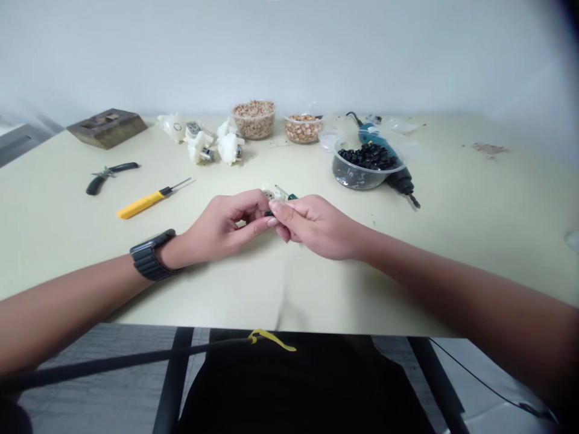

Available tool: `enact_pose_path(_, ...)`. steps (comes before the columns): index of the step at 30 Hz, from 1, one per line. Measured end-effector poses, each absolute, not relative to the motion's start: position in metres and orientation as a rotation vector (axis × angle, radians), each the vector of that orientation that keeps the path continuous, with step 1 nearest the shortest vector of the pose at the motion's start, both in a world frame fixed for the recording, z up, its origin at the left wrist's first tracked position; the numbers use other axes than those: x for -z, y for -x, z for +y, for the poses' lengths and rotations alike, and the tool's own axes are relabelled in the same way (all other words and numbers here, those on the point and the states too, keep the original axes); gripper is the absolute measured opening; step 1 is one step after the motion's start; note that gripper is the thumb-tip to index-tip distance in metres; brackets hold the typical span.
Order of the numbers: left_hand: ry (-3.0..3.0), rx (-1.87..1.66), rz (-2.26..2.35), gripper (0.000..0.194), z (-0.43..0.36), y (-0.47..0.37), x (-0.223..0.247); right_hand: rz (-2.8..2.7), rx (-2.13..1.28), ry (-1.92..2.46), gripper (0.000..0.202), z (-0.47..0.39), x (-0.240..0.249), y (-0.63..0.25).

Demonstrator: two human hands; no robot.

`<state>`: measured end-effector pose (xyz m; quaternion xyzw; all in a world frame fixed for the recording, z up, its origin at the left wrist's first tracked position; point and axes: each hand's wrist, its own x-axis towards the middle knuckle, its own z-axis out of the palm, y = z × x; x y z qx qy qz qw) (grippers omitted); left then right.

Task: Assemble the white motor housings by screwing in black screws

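Observation:
My left hand [237,222] and my right hand [323,228] meet over the middle of the table, their fingertips together. Between them a small black piece [268,213] shows in part; the fingers cover most of it, so its kind cannot be made out. Both hands are closed, with thumb and fingers pinched at this piece. Just behind the fingertips lie a whitish part with a round grey face [268,194] and a screwdriver with a dark green handle [292,196], both partly hidden by my hands.
At left lie a yellow-handled screwdriver [143,204], pliers [108,173] and a metal block [106,128]. Several white plastic parts [199,147] stand behind. Tubs hold beige pieces [254,123], orange-brown pieces [304,129] and black pieces [368,158]; a teal power screwdriver [398,181] lies beside the last.

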<state>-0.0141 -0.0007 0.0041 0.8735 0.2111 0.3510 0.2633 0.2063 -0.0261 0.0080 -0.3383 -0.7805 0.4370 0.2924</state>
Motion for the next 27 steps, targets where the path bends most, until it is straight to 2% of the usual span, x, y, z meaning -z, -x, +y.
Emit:
enact_pose_path(2, -2.333, -0.952, 0.568, 0.022, -0.0011, 0.0146, -0.0032, -2.078, -1.137, 0.912, 0.062, -0.0259, -0.0095, -0.2071)
enact_pose_path(7, -2.314, -0.963, 0.563, 0.025, -0.0017, 0.0149, -0.0025, -2.070, -0.868, 0.856, 0.038, -0.0273, -0.0109, -0.2073)
enact_pose_path(11, -2.347, -0.974, 0.540, 0.024, -0.0010, 0.0143, -0.0023, -2.154, -0.666, 0.804, 0.043, -0.0284, -0.0112, -0.2051)
enact_pose_path(16, -2.388, -0.972, 0.553, 0.020, 0.0005, 0.0132, -0.0010, -2.094, -0.860, 0.862, 0.054, -0.0270, -0.0127, -0.2050)
enact_pose_path(20, -2.364, -0.941, 0.572, 0.014, 0.0009, 0.0136, -0.0018, -2.113, -1.079, 0.855, 0.048, -0.0256, -0.0158, -0.2107)
enact_pose_path(27, -2.396, -0.937, 0.549, 0.012, 0.0016, 0.0163, -0.0011, -2.138, -1.101, 0.857, 0.051, -0.0243, -0.0130, -0.2115)
